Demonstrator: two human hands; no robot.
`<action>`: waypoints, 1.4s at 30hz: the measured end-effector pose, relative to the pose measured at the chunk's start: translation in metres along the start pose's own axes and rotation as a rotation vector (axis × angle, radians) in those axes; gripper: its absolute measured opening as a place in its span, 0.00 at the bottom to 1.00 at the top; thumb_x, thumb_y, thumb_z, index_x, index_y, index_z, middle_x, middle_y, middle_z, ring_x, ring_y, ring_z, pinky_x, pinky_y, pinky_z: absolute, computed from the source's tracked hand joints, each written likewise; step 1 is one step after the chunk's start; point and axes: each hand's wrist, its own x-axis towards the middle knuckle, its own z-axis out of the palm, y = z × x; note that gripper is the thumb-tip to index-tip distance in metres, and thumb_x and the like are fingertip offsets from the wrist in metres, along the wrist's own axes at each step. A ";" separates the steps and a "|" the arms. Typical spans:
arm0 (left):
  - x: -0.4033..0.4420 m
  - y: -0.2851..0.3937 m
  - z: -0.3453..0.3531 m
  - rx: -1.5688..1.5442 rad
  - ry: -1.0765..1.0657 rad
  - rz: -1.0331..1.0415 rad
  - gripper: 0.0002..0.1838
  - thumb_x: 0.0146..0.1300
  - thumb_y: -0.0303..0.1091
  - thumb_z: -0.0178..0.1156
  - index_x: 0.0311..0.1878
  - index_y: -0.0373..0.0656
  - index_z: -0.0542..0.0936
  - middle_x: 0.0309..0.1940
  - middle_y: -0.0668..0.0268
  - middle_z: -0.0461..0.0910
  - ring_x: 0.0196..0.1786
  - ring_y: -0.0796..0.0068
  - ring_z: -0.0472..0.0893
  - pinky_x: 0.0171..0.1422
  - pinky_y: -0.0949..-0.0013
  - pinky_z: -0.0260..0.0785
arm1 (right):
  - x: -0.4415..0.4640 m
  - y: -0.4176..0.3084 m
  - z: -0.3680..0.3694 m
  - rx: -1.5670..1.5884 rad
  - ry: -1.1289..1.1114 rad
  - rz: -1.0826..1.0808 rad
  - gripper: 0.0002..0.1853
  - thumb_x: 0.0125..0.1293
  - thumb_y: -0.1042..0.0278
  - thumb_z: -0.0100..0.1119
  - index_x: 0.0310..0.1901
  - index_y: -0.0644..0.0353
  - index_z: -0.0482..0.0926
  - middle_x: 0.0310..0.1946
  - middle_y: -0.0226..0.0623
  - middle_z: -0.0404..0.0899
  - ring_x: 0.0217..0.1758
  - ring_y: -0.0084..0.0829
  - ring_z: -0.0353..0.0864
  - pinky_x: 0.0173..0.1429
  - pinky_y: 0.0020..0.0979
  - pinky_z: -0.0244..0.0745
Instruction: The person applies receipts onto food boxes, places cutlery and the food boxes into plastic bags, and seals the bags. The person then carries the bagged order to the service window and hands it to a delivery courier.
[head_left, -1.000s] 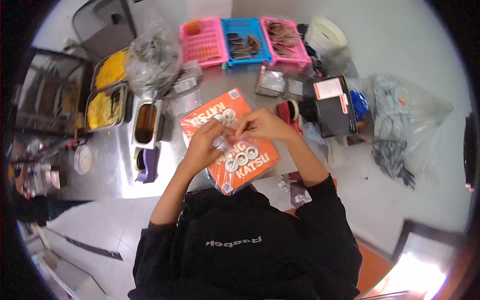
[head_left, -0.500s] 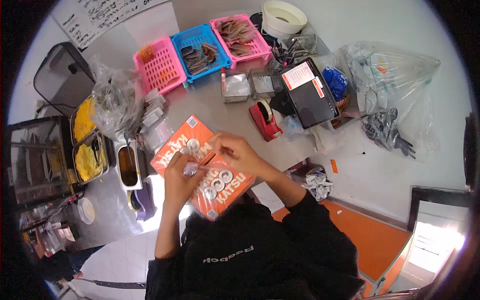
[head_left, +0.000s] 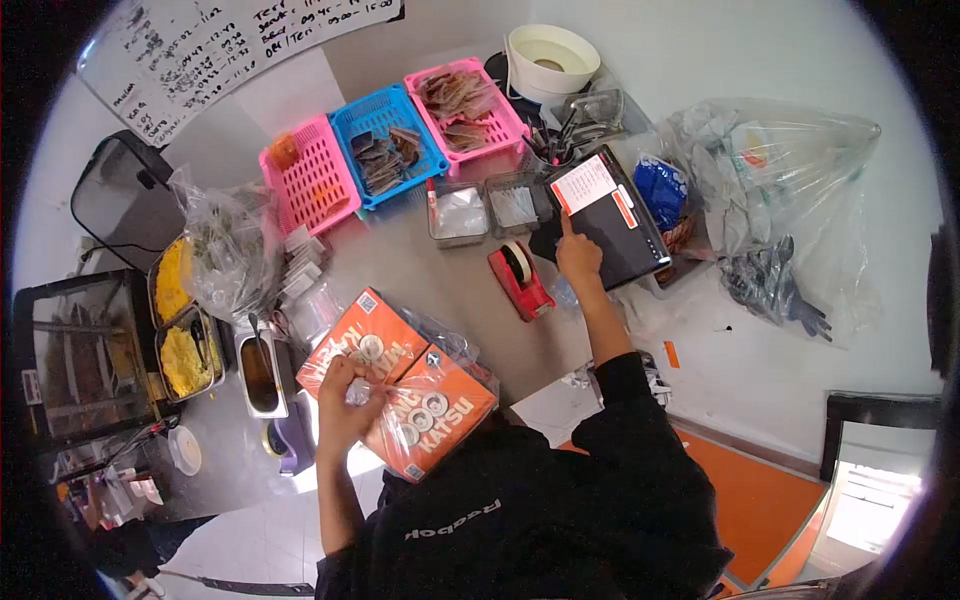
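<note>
My left hand (head_left: 346,400) pinches the gathered neck of a clear plastic bag (head_left: 450,338). Inside the bag are two orange cardboard boxes lettered KATSU, one farther away (head_left: 352,328) and one nearer my body (head_left: 440,425). My right hand (head_left: 580,260) holds nothing; its index finger is stretched out while the other fingers curl. That fingertip is at the lower edge of a white slip with an orange border (head_left: 585,185), lying on a flat black device (head_left: 625,240). Whether the fingertip presses on the slip, I cannot tell.
A red tape dispenser (head_left: 522,282) stands left of my right hand. Behind are two clear containers, one with white contents (head_left: 460,215), and pink (head_left: 310,180) and blue (head_left: 385,150) baskets. At left sit a sauce pan (head_left: 262,375) and yellow food trays (head_left: 188,355).
My right hand has left the bag and moved right to the slip on the black device. My left hand still grips the bag, and the view has shifted slightly.
</note>
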 end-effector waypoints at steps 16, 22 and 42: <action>-0.026 0.082 0.039 0.560 0.322 0.356 0.22 0.50 0.29 0.65 0.48 0.38 0.71 0.48 0.55 0.67 0.51 0.54 0.67 0.57 0.57 0.58 | -0.055 0.020 -0.043 0.388 0.272 -0.059 0.25 0.59 0.67 0.51 0.61 0.49 0.66 0.30 0.46 0.81 0.29 0.47 0.82 0.34 0.44 0.76; -0.043 0.127 0.153 0.102 -0.140 0.587 0.12 0.54 0.28 0.63 0.42 0.39 0.74 0.35 0.60 0.73 0.41 0.63 0.73 0.48 0.63 0.64 | -0.140 0.174 0.013 1.128 0.981 0.662 0.14 0.61 0.68 0.56 0.49 0.58 0.74 0.43 0.43 0.78 0.43 0.41 0.77 0.47 0.36 0.70; 0.046 0.085 0.566 0.500 -0.821 0.574 0.38 0.55 0.29 0.54 0.65 0.25 0.48 0.64 0.36 0.54 0.68 0.40 0.55 0.72 0.54 0.48 | -0.124 0.304 0.209 1.772 0.507 0.911 0.17 0.56 0.67 0.64 0.45 0.63 0.73 0.39 0.37 0.78 0.38 0.29 0.77 0.40 0.31 0.73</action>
